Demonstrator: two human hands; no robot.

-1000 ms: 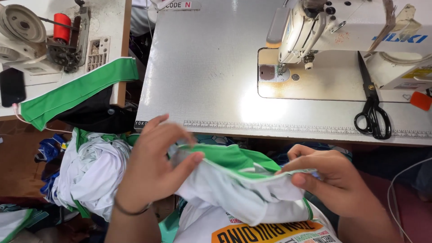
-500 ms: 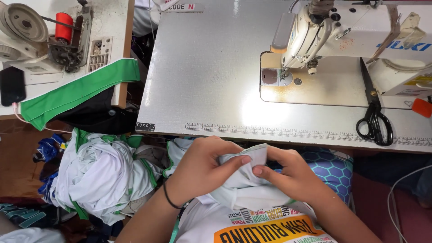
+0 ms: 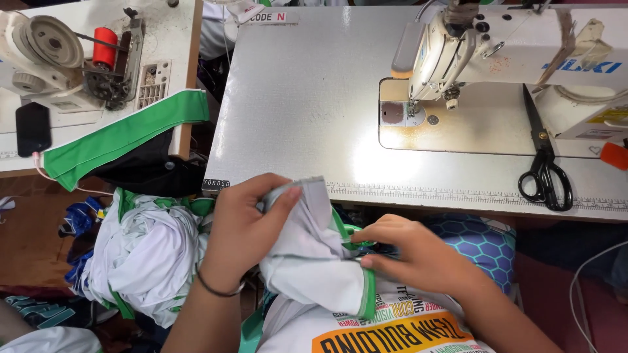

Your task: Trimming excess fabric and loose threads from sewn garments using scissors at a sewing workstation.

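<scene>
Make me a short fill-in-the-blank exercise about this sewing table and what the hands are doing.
1. Both hands, the left hand and the right hand, hold a white garment piece trimmed in ____.
2. The black scissors lie on the table to the ____ of the needle of the sewing machine.
3. The thread spool on the neighbouring machine is ____.
4. The left wrist wears a thin ____.

Missing words: green; right; red; bracelet
</scene>
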